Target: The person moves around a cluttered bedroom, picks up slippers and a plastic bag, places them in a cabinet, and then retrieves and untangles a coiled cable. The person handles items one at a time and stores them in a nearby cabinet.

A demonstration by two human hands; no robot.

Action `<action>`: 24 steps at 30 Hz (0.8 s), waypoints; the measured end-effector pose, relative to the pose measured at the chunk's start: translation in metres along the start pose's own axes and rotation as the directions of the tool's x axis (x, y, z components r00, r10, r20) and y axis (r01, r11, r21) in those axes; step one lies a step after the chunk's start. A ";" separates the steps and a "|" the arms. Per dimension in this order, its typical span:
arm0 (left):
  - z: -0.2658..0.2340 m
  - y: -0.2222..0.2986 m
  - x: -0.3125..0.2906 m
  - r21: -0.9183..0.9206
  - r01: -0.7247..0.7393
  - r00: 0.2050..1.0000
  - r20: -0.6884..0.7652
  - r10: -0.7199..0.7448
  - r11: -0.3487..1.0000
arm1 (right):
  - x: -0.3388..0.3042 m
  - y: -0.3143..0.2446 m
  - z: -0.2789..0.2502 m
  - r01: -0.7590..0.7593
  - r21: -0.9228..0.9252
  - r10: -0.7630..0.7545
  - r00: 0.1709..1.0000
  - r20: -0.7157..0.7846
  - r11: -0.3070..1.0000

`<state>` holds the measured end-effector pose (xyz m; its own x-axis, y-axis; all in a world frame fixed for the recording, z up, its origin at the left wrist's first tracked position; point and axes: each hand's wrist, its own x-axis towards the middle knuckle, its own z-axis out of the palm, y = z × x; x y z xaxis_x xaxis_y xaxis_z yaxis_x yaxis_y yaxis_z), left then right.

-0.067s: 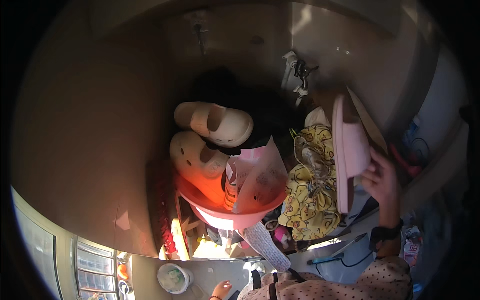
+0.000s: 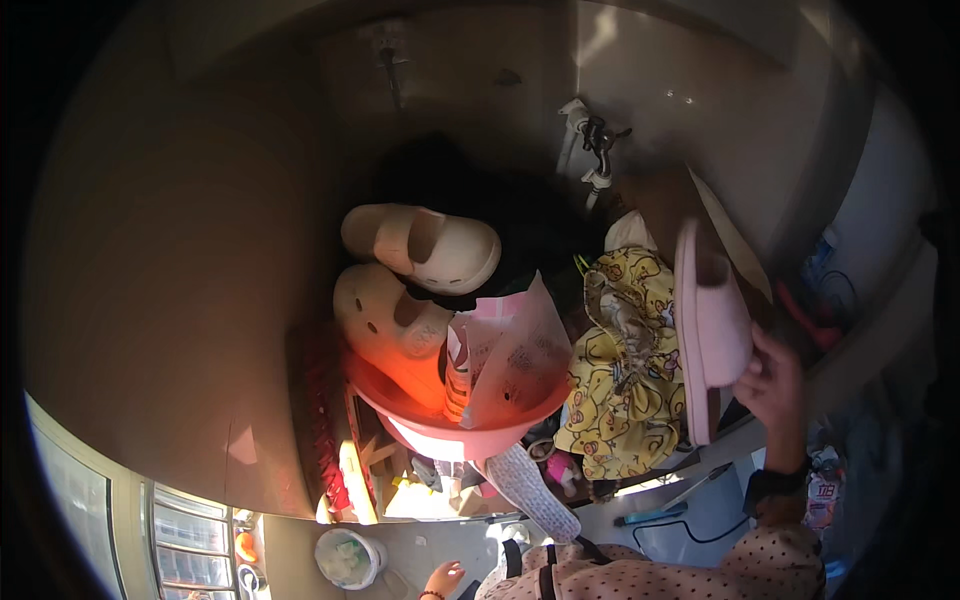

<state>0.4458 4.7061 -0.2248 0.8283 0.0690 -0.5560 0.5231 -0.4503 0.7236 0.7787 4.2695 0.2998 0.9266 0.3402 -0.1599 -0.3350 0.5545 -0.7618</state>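
A pale pink slipper (image 2: 718,330) stands on edge at the right, its sole toward the left. My right hand (image 2: 775,385) grips its near outer side, with the fingertips against the pink upper. Beside the slipper lies a yellow cloth item (image 2: 625,375) with a cartoon print and gathered folds. Low in the view, away from the slipper, is my left hand (image 2: 445,577), fingers loosely stretched out with nothing in them. Two cream clogs sit left of centre: one clog (image 2: 455,250) lies farther back, the other clog (image 2: 390,320) rests in a pink basin (image 2: 450,440).
A torn printed plastic bag (image 2: 515,350) stands in the basin. Behind, a tap (image 2: 600,140) juts from the wall above a dark heap (image 2: 540,220). A grey textured strip (image 2: 530,495) hangs below the basin. On the floor are a white bin (image 2: 350,557) and a dark cable (image 2: 690,537).
My right hand and the pink slipper have moved slightly down and to the right. My left hand has stayed in place.
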 end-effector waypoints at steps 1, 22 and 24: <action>-0.003 0.004 0.002 0.004 0.003 1.000 0.027 -0.004 1.000 | -0.027 0.005 -0.007 0.011 -0.121 -0.013 1.000 -0.013 0.993; -0.028 0.086 0.016 0.047 0.269 0.878 0.400 -0.265 0.962 | -0.416 0.390 -0.374 -0.157 0.384 0.391 0.012 -0.920 0.910; -0.028 0.093 0.015 0.057 0.310 0.872 0.381 -0.307 0.949 | -0.436 0.406 -0.390 -0.041 0.379 0.378 -0.022 -0.925 0.924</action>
<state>0.5127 4.6903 -0.1544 0.4850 -0.1408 -0.8631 0.7414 -0.4571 0.4912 0.3049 4.0495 -0.1846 0.0109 -0.5004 -0.8657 -0.4128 0.7863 -0.4597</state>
